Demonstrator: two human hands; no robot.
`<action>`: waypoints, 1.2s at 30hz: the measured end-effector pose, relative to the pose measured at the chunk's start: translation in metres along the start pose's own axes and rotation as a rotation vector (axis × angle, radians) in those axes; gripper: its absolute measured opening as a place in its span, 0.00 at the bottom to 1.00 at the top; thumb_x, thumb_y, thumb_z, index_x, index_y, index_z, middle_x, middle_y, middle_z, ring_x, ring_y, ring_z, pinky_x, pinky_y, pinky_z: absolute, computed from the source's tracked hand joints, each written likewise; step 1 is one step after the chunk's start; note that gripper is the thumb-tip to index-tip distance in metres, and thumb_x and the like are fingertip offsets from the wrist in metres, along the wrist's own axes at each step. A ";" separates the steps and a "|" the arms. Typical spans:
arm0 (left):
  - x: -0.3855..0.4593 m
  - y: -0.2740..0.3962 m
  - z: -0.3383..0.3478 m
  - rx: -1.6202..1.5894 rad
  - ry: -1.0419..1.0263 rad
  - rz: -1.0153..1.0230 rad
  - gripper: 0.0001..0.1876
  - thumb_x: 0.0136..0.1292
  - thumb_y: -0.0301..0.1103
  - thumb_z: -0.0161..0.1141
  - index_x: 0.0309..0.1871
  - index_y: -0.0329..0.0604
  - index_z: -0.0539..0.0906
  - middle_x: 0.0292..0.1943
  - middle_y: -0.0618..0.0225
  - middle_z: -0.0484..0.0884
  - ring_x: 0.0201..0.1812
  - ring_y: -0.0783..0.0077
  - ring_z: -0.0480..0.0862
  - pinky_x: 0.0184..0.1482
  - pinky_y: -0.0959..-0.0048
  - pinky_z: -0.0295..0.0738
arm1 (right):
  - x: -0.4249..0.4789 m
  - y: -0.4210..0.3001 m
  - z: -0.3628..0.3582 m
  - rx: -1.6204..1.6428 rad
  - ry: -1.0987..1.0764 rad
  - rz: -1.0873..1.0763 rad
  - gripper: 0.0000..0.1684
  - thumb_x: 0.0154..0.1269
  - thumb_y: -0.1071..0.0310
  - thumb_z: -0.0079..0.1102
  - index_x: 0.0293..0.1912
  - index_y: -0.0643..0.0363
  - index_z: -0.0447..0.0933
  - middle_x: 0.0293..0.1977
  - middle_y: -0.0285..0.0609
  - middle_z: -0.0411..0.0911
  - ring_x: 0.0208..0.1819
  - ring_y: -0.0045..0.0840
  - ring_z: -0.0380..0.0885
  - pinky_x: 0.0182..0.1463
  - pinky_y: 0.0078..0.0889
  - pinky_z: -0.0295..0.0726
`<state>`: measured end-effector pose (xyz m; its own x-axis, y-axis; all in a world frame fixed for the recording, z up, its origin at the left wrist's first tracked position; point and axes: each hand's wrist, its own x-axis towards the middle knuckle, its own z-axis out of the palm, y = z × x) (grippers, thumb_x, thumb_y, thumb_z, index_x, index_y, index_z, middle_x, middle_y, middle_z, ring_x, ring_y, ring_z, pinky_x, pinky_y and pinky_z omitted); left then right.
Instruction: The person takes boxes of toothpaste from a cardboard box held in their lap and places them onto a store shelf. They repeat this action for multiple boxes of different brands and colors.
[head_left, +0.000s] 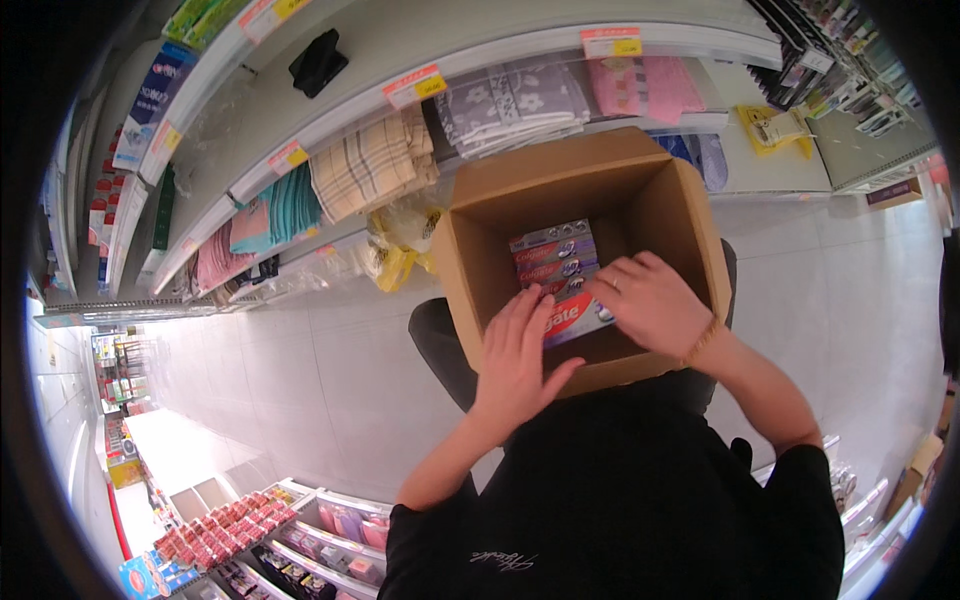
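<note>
An open cardboard box (577, 176) rests at the person's lap, its inside facing up. Several Colgate toothpaste cartons (556, 253) lie in a row within it, silver and red. The carton nearest the body (576, 321) is tilted and shows its broad red face. My left hand (517, 352) reaches over the near left of the box, fingertips at the left end of that carton. My right hand (651, 300), with a ring and a bracelet, is at the carton's right end, fingers bent. Both hands touch this carton; the undersides of the fingers are hidden.
Beyond the box stands a shelf unit with folded plaid towels (375, 165), grey floral towels (514, 101) and pink towels (641, 82). A black object (319, 64) lies on the upper shelf. Yellow plastic bags (397, 259) hang low by the shelf. More stocked shelves (337, 540) stand behind at lower left.
</note>
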<state>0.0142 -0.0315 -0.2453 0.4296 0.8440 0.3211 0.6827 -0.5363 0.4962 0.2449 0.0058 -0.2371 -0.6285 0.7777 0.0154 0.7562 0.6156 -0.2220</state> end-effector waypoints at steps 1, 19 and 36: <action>-0.008 0.001 0.005 -0.005 -0.072 -0.005 0.40 0.54 0.44 0.76 0.69 0.37 0.72 0.64 0.51 0.77 0.63 0.50 0.78 0.64 0.54 0.72 | 0.008 0.006 0.008 -0.040 -0.108 -0.003 0.14 0.62 0.65 0.59 0.47 0.56 0.83 0.47 0.41 0.85 0.52 0.31 0.82 0.58 0.40 0.75; -0.046 0.003 0.050 0.081 -0.331 0.012 0.26 0.65 0.53 0.66 0.52 0.38 0.82 0.34 0.63 0.82 0.38 0.64 0.84 0.36 0.68 0.82 | 0.063 0.078 0.293 -0.012 -0.660 0.024 0.19 0.62 0.70 0.62 0.53 0.55 0.85 0.53 0.50 0.84 0.56 0.41 0.84 0.55 0.46 0.84; -0.050 0.008 0.052 0.086 -0.356 0.024 0.23 0.65 0.52 0.65 0.49 0.39 0.82 0.35 0.64 0.81 0.39 0.66 0.84 0.36 0.70 0.82 | 0.005 0.133 0.347 0.477 -0.864 0.654 0.28 0.62 0.64 0.62 0.61 0.62 0.78 0.59 0.60 0.80 0.60 0.49 0.80 0.63 0.45 0.79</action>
<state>0.0288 -0.0774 -0.2990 0.6145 0.7885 0.0237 0.7105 -0.5662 0.4179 0.2791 0.0470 -0.6050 -0.2006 0.4701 -0.8595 0.9503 -0.1197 -0.2873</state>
